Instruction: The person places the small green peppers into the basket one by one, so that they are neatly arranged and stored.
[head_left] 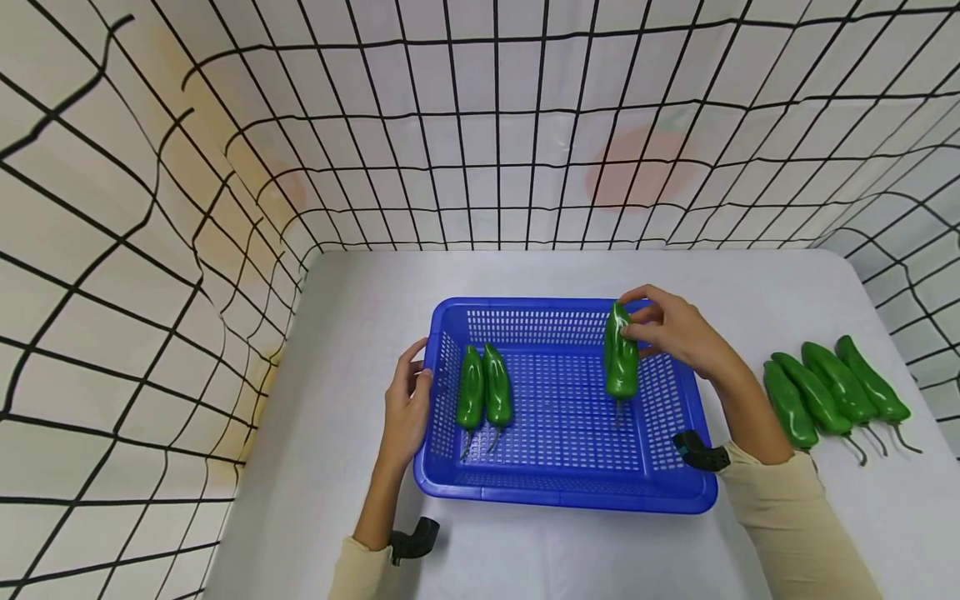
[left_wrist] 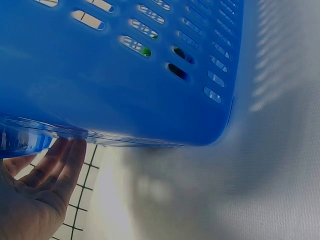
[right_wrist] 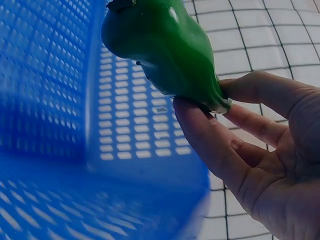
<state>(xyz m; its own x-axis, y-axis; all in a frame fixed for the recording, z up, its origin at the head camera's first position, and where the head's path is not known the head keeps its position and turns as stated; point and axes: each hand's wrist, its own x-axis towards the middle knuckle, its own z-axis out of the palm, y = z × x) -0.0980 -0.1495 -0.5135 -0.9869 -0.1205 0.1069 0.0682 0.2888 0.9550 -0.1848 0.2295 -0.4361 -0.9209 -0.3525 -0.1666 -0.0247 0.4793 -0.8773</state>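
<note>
My right hand (head_left: 671, 329) pinches a long green pepper (head_left: 621, 367) near its tip, over the right part of a blue plastic basket (head_left: 540, 497). The stem end points toward the near side. In the right wrist view, thumb and fingers meet at the narrow end of this pepper (right_wrist: 170, 45). My left hand (head_left: 407, 412) is at the basket's left rim. From the left wrist, its fingers (left_wrist: 70, 170) look fairly straight, their tips against the rim from outside. Two green peppers (head_left: 470, 392) (head_left: 498, 392) lie side by side at the left inside the basket.
Several more green peppers (head_left: 828, 387) lie in a row on the white table (head_left: 360, 308), right of the basket and beyond my right forearm. A black wire grid (head_left: 517, 158) stands along the back, with more grid at both sides. Each wrist carries a small black mount (head_left: 701, 452).
</note>
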